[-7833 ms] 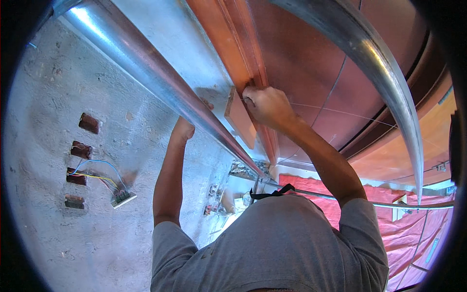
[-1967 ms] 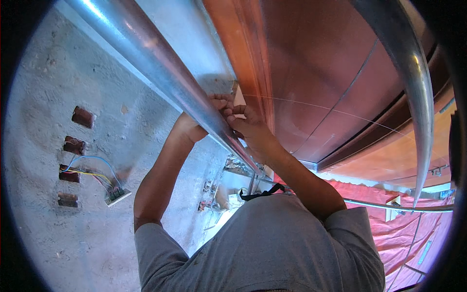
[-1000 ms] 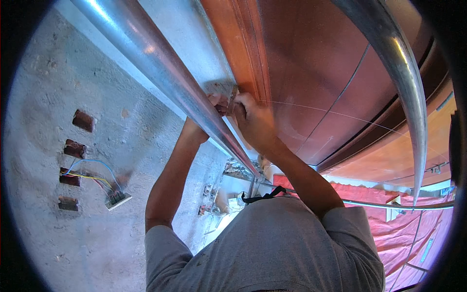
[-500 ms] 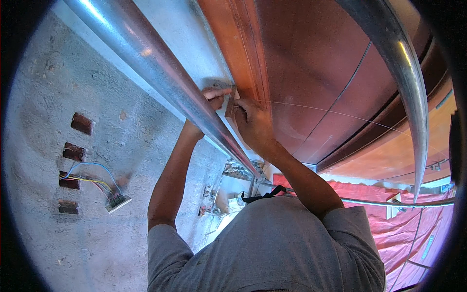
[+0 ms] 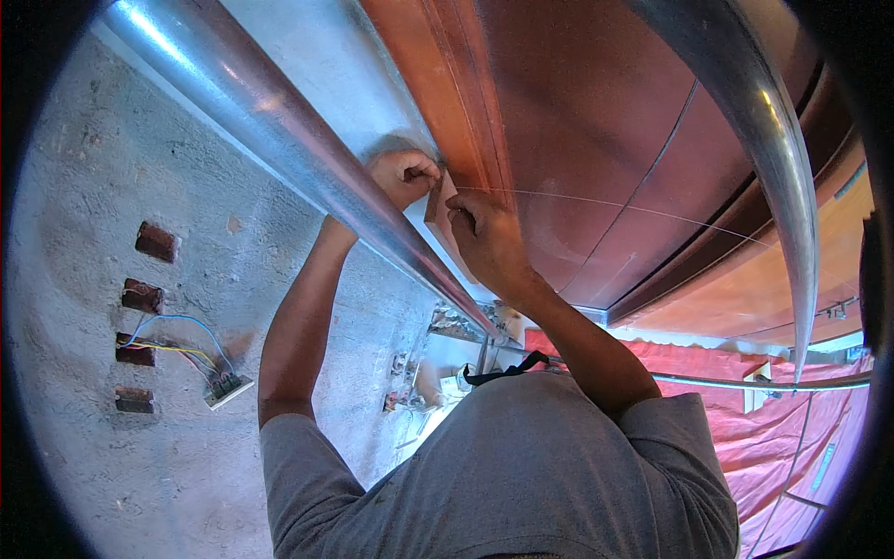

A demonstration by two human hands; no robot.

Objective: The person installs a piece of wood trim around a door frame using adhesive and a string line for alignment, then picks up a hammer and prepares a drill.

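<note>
Both arms reach up past a shiny metal pole to a corner of the ceiling panelling. My left hand is closed in a pinch beside the upper end of a small reddish-brown block; what its fingertips hold, if anything, is too small to make out. At the block's other side my right hand is closed, thumb and forefinger pinched against it. A thin white string runs from the fingers off to the right under the brown panel.
A curved metal pipe arcs down on the right. On the rough grey wall are several box recesses, with a socket plate hanging from coloured wires. An orange trim strip borders the panel. Red sheeting hangs at the lower right.
My left hand has drawn slightly up and left, and its extended forefinger has curled into a pinch. My right hand stays by the block, nearly still.
</note>
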